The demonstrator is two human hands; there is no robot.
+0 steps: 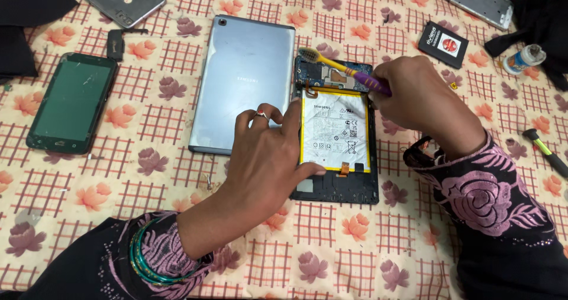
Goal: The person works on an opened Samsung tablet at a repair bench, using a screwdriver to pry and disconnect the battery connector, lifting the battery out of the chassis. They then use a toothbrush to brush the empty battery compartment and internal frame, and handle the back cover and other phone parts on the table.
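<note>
Right hand (417,96): fist closed around a toothbrush (343,71), bristles on the circuit board (322,74).
Left hand (266,158): flat, fingers spread, pressing the opened tablet (337,184).
Back cover (242,81): just beyond left fingertips.
</note>
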